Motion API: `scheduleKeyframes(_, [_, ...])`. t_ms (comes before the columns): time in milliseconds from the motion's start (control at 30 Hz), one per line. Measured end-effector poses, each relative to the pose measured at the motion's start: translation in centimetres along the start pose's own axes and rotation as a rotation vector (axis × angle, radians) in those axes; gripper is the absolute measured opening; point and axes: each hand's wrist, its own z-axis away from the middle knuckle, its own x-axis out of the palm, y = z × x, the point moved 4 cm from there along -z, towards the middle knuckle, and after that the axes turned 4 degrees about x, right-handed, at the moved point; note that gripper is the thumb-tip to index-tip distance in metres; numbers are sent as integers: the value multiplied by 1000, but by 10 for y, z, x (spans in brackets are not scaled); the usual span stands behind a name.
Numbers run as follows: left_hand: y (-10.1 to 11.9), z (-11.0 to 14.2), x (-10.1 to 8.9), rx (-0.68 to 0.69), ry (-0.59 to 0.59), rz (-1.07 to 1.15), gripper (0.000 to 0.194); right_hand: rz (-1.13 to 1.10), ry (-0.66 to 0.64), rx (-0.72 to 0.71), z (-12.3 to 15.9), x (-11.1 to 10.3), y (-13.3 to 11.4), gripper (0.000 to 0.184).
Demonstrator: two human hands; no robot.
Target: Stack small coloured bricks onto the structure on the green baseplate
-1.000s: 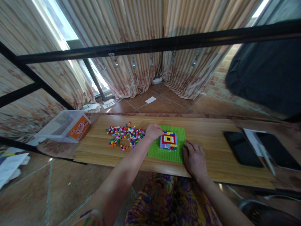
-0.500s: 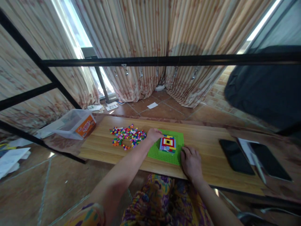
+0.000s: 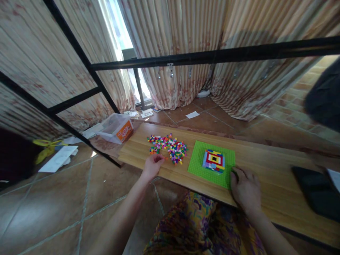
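Note:
Over on the left, my left hand (image 3: 153, 165) is at the near edge of a loose pile of small coloured toy bricks (image 3: 174, 147). Its thumb and fingertips are pinched at a small orange toy brick (image 3: 166, 158). The green studded baseplate (image 3: 198, 166) lies flat on the wooden board. On it stands a low square build of bricks (image 3: 214, 160), with red, white and yellow rings around a dark centre. My right hand (image 3: 245, 186) rests at the baseplate's right edge, fingers curled over it; the undersides of those fingers are hidden.
A clear plastic box (image 3: 114, 129) with an orange label stands past the board's left end. A dark phone-like slab (image 3: 316, 193) lies on the wooden board (image 3: 273, 166) at the right. A black metal rail (image 3: 191, 58) crosses beyond the board, before striped curtains.
My left hand has moved from the baseplate's far left corner to the near side of the brick pile. My right hand stays at the plate's edge. The view has turned left.

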Motion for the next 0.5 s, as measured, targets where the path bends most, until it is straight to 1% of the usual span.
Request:
scheduleKeyframes(67, [-8,6,-9,3,-1,-85,5,9,1,-13,0,1,1,39])
scheduleKeyframes(133, [-12,10,-6,17,-28,-141,9,20,6,-10,1,0,2,40])
scheduleKeyframes(200, [-10,14,6,42,-59,-194,14,30,12,-9,1,0,2,41])
scheduleKeyframes(333, [-2,20,36,107,-106,-343,16,34,24,-16,0,-2,1,40])
scheduleKeyframes(433, [5,22,51,157,-120,-461,18,32,14,-10,0,-2,1,39])
scheduleKeyframes(500, [11,20,59,214,-137,-546,20,25,7,-5,0,-2,1,39])
